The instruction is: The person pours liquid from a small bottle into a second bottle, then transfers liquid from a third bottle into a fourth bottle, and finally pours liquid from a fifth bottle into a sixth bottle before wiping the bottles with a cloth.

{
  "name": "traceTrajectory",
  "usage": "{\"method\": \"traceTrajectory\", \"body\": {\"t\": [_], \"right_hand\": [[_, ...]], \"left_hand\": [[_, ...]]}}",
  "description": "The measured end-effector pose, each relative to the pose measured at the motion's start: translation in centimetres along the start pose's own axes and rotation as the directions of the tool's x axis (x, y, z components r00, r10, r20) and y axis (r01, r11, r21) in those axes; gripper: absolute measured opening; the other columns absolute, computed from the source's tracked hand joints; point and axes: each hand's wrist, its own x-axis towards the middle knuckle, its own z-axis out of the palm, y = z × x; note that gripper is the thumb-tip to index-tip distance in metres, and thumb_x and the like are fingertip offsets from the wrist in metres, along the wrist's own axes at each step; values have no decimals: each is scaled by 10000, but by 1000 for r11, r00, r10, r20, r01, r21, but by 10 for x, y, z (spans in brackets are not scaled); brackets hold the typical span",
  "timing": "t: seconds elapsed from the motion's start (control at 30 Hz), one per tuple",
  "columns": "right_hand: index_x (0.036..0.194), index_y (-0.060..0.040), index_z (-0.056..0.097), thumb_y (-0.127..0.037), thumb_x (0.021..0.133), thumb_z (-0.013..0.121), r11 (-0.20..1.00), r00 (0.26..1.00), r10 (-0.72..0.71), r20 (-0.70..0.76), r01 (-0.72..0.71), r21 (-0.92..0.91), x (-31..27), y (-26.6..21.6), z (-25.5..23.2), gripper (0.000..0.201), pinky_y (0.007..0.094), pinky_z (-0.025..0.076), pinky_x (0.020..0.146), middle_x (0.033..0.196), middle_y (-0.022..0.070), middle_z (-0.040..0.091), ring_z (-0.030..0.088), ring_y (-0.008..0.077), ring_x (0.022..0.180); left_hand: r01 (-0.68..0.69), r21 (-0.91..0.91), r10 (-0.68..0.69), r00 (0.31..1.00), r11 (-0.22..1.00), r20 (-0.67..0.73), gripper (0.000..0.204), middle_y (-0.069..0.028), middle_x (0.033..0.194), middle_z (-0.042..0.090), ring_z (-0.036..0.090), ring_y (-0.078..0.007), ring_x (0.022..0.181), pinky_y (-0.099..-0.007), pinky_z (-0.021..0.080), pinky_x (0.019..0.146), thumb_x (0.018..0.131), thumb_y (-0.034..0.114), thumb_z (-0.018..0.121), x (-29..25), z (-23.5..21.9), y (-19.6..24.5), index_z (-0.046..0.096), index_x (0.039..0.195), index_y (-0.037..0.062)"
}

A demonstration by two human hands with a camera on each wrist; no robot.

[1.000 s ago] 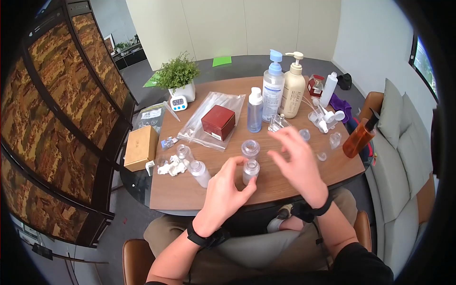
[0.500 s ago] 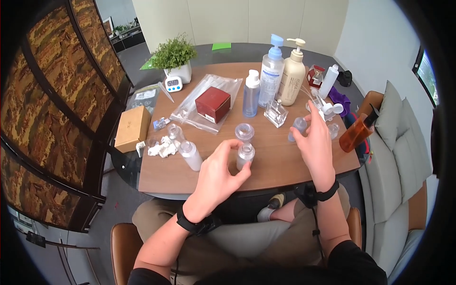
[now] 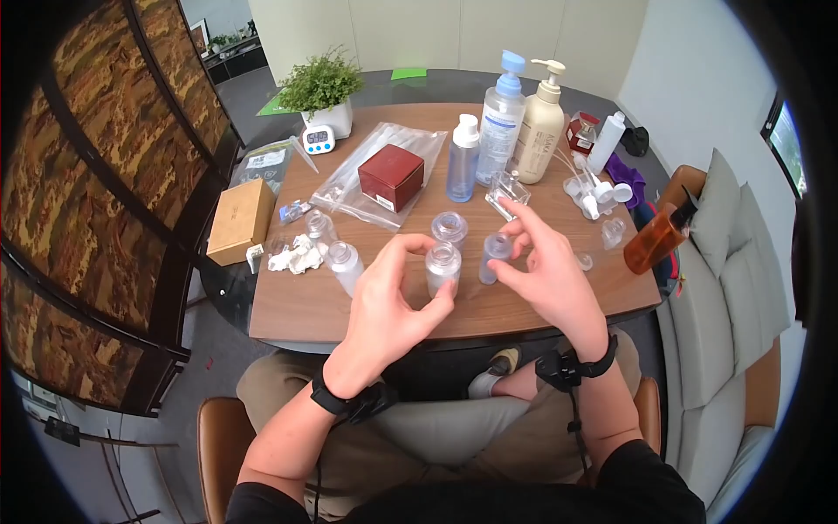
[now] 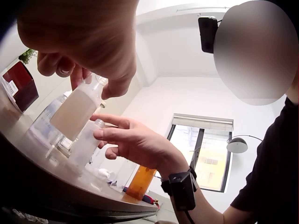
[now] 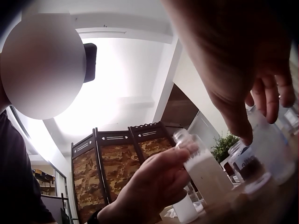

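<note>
My left hand [image 3: 380,301] pinches an open-necked clear bottle [image 3: 443,272] near its neck, thumb on one side and fingers on the other. In the left wrist view this bottle [image 4: 74,112] shows cloudy whitish liquid inside. To its right, my right hand [image 3: 554,271] grips a small translucent bluish bottle [image 3: 494,258] between thumb and fingers. The two bottles stand side by side, a short gap apart. Just behind the left one is a squat clear jar [image 3: 449,229]. A second bottle of whitish liquid [image 3: 344,266] stands left of my left hand.
Crumpled white tissue [image 3: 299,256] and a clear bottle [image 3: 321,229] lie at left, by a cardboard box [image 3: 238,223]. Behind are a dark red box [image 3: 392,177], a blue pump bottle [image 3: 463,166], a tall cream pump bottle [image 3: 539,135] and a glass perfume bottle [image 3: 509,199]. An amber bottle [image 3: 653,244] stands right.
My right hand reached right, took hold of the small bluish bottle and brought it left beside the other bottle. My left hand keeps its hold. The head view has shifted.
</note>
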Motion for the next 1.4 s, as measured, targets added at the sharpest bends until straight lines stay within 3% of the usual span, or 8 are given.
{"method": "traceTrajectory", "body": {"t": [0.07,0.43,0.57,0.63,0.77,0.93,1.0,1.4], "right_hand": [[1614,-21,547,-57,895,852,1000,1000,1,0,-1,5,0,-5,2,783,396,574,903,1163,120,726,668,230,941],[1588,-6,559,-77,932,837,989,989,-121,79,113,98,-5,-4,9,716,435,604,943,1266,170,723,718,302,987],[1597,-22,565,-35,901,857,989,990,-136,42,133,69,-9,-1,10,755,405,588,952,1233,128,725,678,248,988],[1516,15,603,-75,912,831,979,979,-201,29,200,45,-10,-3,8,652,451,556,1048,1277,178,686,662,381,1158],[1438,16,658,-65,898,827,950,947,-308,-92,301,-81,-12,-11,1,572,463,518,1103,1263,170,686,614,384,1239],[1319,14,714,-75,904,831,949,947,-313,-70,315,7,-13,-24,-16,440,455,521,1065,1247,153,687,592,359,1235],[1308,13,714,-97,905,843,941,945,-324,-43,326,87,-17,-31,-16,437,448,521,1055,1238,144,689,592,350,1221],[1252,-46,750,-257,848,990,894,946,-318,55,280,350,-13,-25,-9,515,378,519,923,1143,49,698,612,215,1040]], "left_hand": [[-33,4,33,998,999,-54,472,37,713,503,331,-32,550,-271,250,533,869,116,871,1,-6,6,653,1283,53],[-51,-25,49,997,998,-61,466,92,734,515,380,6,597,-216,253,542,889,82,881,-3,-4,5,671,1304,49],[-65,-1,64,995,998,-74,463,96,752,527,385,12,615,-207,257,546,894,85,905,-2,-2,6,698,1306,43],[-66,-1,66,995,998,-73,465,94,756,529,384,13,619,-205,259,549,892,81,915,-1,-1,5,709,1307,38],[-83,-20,80,993,996,-91,458,49,908,617,401,-8,623,-221,289,543,877,44,940,-2,3,5,746,1292,33],[22,-135,-29,998,991,-48,476,4,1114,715,419,-7,647,-223,314,546,877,4,946,-7,2,10,730,1300,33],[9,-404,-49,995,915,-89,518,-1,1166,714,424,-1,684,-210,320,567,886,-18,945,-8,6,10,671,1323,28],[101,-611,-118,993,785,12,506,-47,1238,725,507,-22,782,-210,408,693,900,-47,920,-14,6,5,647,1324,-6]]}}
